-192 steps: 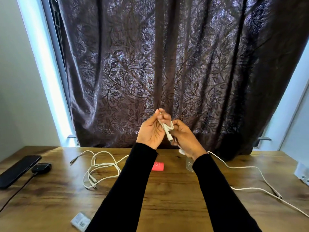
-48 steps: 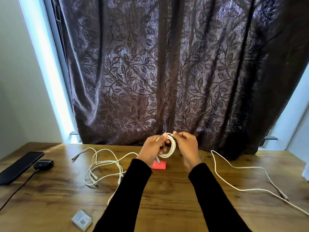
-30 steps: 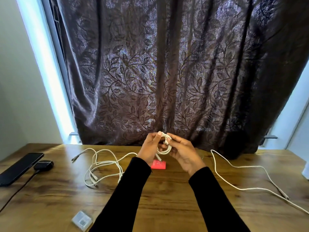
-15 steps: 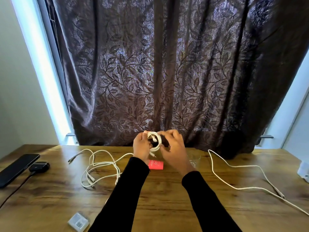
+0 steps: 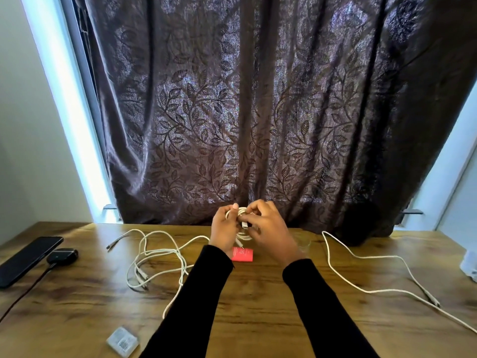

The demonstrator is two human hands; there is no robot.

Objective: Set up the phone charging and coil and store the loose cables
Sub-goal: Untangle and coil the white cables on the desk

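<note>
The coiled white cable (image 5: 241,223) was held above the table's far edge, at its middle, between both hands. Compared with a second and a half earlier, when the loop was held open and wide, it had been drawn into a smaller, tighter bundle, and a connector end was seen being worked across it. The left hand (image 5: 224,231) was curled round the bundle's left side, thumb raised over the top; the fingers of the right hand (image 5: 268,229) were bent and pinched on the tail near the connector. From this it was judged that the coiling of this cable was nearly finished and that only securing the end and storing it remained.

A red card (image 5: 242,254) lay on the table (image 5: 258,306) just below the hands. A tangle of white cables (image 5: 154,257) lay left of centre, and a long white cable (image 5: 366,272) trailed toward the right edge; both were still loose. At the left edge a phone (image 5: 27,258) lay beside a black charger (image 5: 62,255).
</note>
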